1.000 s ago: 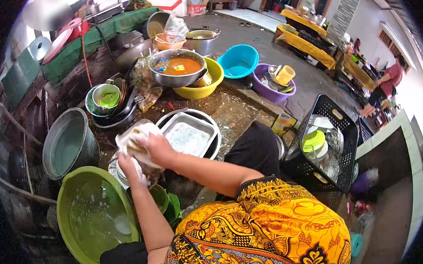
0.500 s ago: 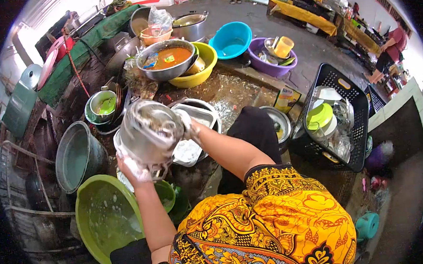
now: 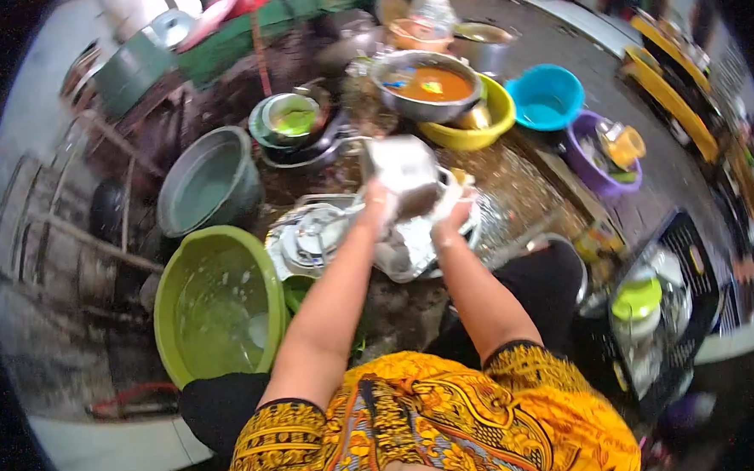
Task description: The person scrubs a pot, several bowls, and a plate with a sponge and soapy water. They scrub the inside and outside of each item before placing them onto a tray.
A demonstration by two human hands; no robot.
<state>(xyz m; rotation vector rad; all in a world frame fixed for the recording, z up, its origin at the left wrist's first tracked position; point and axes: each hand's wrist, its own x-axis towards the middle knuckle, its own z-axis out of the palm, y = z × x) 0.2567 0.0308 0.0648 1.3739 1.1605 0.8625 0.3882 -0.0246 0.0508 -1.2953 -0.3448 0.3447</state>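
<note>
A silvery metal pot (image 3: 401, 168), smeared by motion, is held up in front of me between both hands. My left hand (image 3: 378, 203) grips its near left side, fingers closed against it. On the right, my right hand (image 3: 454, 213) is closed at the pot's edge, with white suds about its fingers; a small yellowish patch there is too blurred to name. Below the hands lie a pile of soapy dishes (image 3: 305, 239) and a white, sudsy basin (image 3: 416, 255). A green tub (image 3: 171, 332) of cloudy water stands to the left of my left forearm.
A grey tub (image 3: 246, 170) stands left, beside stacked bowls (image 3: 290, 121). Beyond are a large bowl of orange liquid (image 3: 412, 84), a yellow basin (image 3: 498, 114), a blue basin (image 3: 549, 98) and a purple basin (image 3: 591, 169). A black crate (image 3: 694, 257) with dishes is at right.
My view has turned left, so surroundings shift right in the picture. The pot has been turned and moved away from the green tub, with both hands still at it.
</note>
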